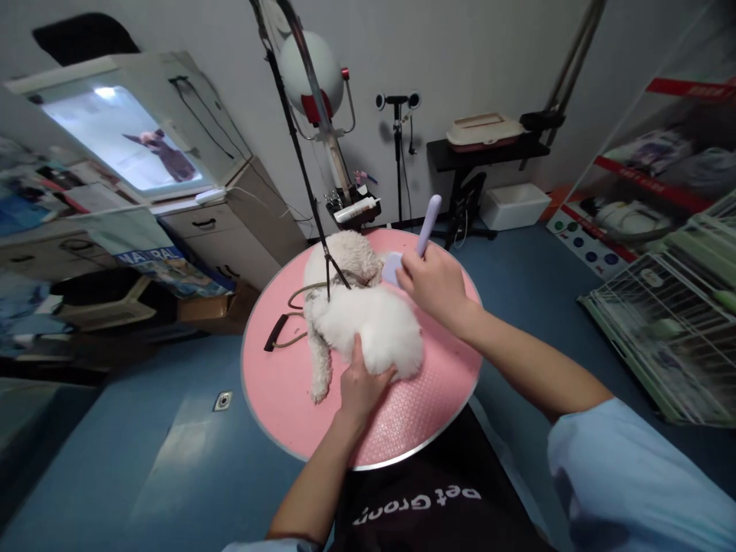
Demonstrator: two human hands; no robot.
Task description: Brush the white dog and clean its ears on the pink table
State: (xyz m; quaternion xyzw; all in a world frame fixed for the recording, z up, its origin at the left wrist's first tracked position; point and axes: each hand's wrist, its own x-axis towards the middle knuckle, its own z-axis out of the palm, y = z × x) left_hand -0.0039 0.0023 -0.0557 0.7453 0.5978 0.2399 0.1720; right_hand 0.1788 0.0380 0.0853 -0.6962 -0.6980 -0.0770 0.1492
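A dog with a fluffy white body (379, 330) and curly cream fur (345, 257) at the far side lies on a round pink grooming table (304, 429). One curly leg (320, 372) stretches toward me. My left hand (362, 391) rests against the dog's near side, finger and thumb spread apart; its other fingers are hard to see. My right hand (434, 284) is closed around a lilac pet brush (428, 222), handle pointing up. The brush head is low beside the dog's far side, partly hidden by my fingers.
A brown loop lead with a black handle (277, 333) lies left of the dog. A dark strap (299, 146) hangs down to it. Behind stand a lamp-like device (313, 73) and a tray holding a white tube (357, 209). A wire cage (661, 322) is at right.
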